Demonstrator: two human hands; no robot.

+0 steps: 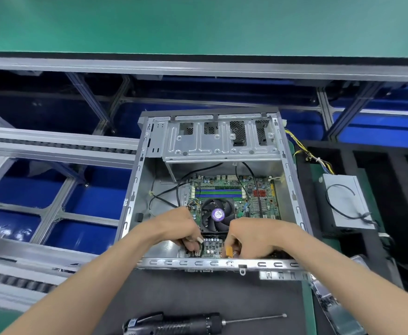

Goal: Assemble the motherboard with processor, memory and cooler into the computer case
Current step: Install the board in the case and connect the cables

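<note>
Left hand (pixel 186 229) and right hand (pixel 251 240) cover the motherboard's (pixel 258 201) near edge; what their fingers pinch is unclear. Screwdriver (pixel 186 323) handle cut off at bottom edge. Fan (pixel 216 215) label unreadable.

Bright, even overhead light, with soft shadows. Glare glints off the metal rails (pixel 53 146) at left. Wide-angle bending curves straight edges near the borders; the lower corners smear, the centre stays sharp.
</note>
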